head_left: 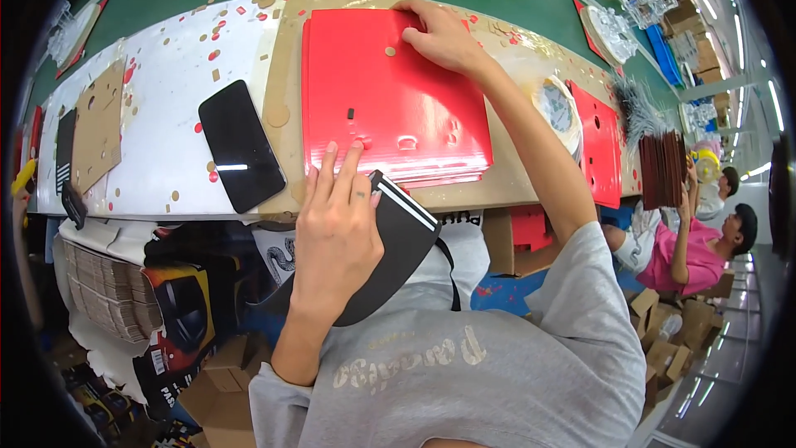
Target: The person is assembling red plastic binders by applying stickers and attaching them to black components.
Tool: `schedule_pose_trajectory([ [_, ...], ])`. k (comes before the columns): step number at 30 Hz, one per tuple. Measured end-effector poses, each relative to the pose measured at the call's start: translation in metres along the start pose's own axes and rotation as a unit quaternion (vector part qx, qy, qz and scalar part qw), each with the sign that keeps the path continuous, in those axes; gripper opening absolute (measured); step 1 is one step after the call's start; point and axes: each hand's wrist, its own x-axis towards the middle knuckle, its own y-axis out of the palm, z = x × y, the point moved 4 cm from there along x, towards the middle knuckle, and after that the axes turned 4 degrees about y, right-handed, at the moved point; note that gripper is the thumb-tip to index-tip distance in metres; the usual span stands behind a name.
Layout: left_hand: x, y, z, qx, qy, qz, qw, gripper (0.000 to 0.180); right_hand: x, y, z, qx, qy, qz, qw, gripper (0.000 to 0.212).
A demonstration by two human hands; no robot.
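Observation:
A stack of glossy red sheets [373,66] lies in front of me on the bench. My right hand [444,37] rests on its far edge, thumb and fingers apart. My left hand [340,220] reaches over the near edge, some fingertips touching the top sheet. A black sheet with white stripes [398,253] is caught at the thumb side of my left hand and extends under it; the exact grip is partly hidden. On the top red sheet are a small black rectangle [351,114] and a tan disc [390,51].
A black smartphone [240,145] lies left of the stack. Farther left is a brown cardboard piece [98,124]. To the right are a tape roll [555,112], another red sheet [597,145] and a brown stack [662,170]. A co-worker in pink [692,253] sits at the right.

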Motion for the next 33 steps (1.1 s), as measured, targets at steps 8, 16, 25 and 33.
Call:
schedule_pose_trajectory([
  [8, 0.008, 0.002, -0.007, 0.031, -0.005, 0.001, 0.999, 0.022, -0.011, -0.044, 0.032, 0.022, -0.069, -0.046, 0.996, 0.059],
  [16, -0.005, 0.006, 0.004, -0.049, 0.027, -0.092, 0.994, 0.008, -0.014, -0.066, 0.029, 0.174, -0.065, -0.044, 0.982, 0.043],
  [25, -0.008, 0.006, 0.004, -0.058, 0.028, -0.113, 0.991, 0.008, -0.017, -0.068, 0.047, 0.15, -0.038, -0.126, 0.98, 0.029],
  [33, -0.009, 0.004, 0.0, -0.049, 0.039, -0.097, 0.993, 0.01, -0.024, -0.068, 0.047, 0.029, -0.116, -0.123, 0.985, 0.044],
])
